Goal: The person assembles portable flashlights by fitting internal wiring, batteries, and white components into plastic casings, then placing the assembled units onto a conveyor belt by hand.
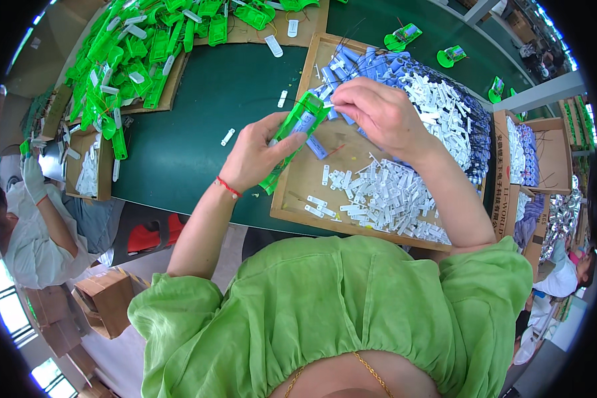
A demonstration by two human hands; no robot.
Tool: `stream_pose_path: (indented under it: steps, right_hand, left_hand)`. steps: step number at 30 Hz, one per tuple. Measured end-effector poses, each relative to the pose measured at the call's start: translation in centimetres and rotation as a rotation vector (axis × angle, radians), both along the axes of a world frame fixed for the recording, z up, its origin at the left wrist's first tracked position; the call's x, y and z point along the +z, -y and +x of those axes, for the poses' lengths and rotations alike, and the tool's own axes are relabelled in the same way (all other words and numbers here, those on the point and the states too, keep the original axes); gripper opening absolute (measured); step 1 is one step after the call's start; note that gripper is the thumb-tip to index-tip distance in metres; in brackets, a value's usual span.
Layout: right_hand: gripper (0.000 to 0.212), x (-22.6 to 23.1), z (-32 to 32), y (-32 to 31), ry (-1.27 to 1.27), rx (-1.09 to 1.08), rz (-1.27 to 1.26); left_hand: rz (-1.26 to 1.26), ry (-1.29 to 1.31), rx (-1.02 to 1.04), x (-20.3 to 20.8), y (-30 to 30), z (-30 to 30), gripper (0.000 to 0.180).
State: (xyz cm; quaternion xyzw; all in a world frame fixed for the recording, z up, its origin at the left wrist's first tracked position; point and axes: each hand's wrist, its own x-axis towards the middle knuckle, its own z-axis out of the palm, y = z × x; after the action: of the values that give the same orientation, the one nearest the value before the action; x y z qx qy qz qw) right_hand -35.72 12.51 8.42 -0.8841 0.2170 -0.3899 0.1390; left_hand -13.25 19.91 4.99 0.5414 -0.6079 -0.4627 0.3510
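My left hand (257, 151) is closed around a bright green plastic casing (310, 106), tilted with its upper end toward the right. A blue cylindrical battery cell (304, 123) lies inside the casing, and my left thumb presses along it. At the casing's upper end, the fingertips of my right hand (381, 114) are pinched together on a small white piece (328, 106), partly hidden by the fingers. A thin dark wire runs left from the casing's top. Just below it, a loose blue cell (316, 147) rests in a wooden tray (282, 203).
White plastic strips (395, 202) and wired blue cells (378, 66) fill much of the tray. Green casings (159, 43) are heaped at the far left. A cardboard box (540, 149) stands at right. A co-worker's gloved hand (33, 176) is at far left.
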Motion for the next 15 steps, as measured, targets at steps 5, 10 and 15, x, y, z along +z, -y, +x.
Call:
stream_pose_path:
  steps: [5,10,15]
  right_hand:
    - [0.009,0.2,0.8,1.8,-0.208,0.148,0.091]
    - [0.008,1.0,2.0,3.3,-0.329,0.184,0.189]
    - [0.013,0.6,2.6,4.9,-0.409,0.230,0.349]
  left_hand:
    - [0.077,0.043,-0.104,0.7,0.8,1.1,0.040]
    - [0.174,0.109,-0.195,1.6,1.7,1.6,0.038]
    - [0.145,0.234,-0.311,1.7,3.4,2.2,0.034]
